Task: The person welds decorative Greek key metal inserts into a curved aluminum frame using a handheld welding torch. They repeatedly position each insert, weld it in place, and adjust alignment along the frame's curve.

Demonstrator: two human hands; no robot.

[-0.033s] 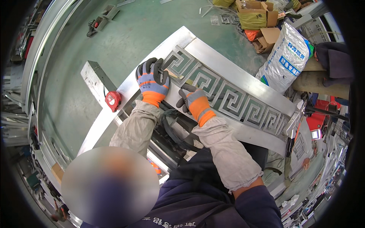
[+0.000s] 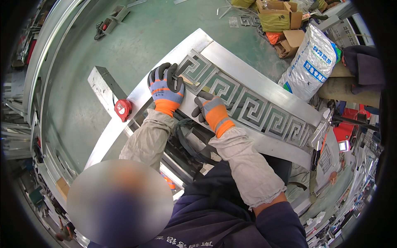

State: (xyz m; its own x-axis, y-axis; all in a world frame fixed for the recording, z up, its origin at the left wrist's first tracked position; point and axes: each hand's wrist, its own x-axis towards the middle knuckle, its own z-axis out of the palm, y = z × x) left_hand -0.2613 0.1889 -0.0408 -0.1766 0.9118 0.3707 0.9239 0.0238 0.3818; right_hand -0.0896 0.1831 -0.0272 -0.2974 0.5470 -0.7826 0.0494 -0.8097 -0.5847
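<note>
My left hand (image 2: 166,86), in a grey and orange work glove, is closed at the left end of a silver metal frame (image 2: 244,70). A dark, flat bar-like piece (image 2: 187,67) sticks out from between its thumb and index finger; its kind is hard to make out. My right hand (image 2: 211,109), gloved alike, is curled at the frame's near rail, its fingertips close together. Whatever they pinch is hidden or too small to name. Between the hands lies a small yellowish piece (image 2: 192,83) by the rail. Square-spiral metal fretwork (image 2: 252,108) fills the frame.
A red tape measure (image 2: 123,109) sits on the metal at the left, beside a rectangular bar (image 2: 106,86). Back right are cardboard boxes (image 2: 289,41) and a silver-white sack (image 2: 311,62). A small bin (image 2: 120,13) stands on the green floor. Long metal profiles (image 2: 39,53) line the left.
</note>
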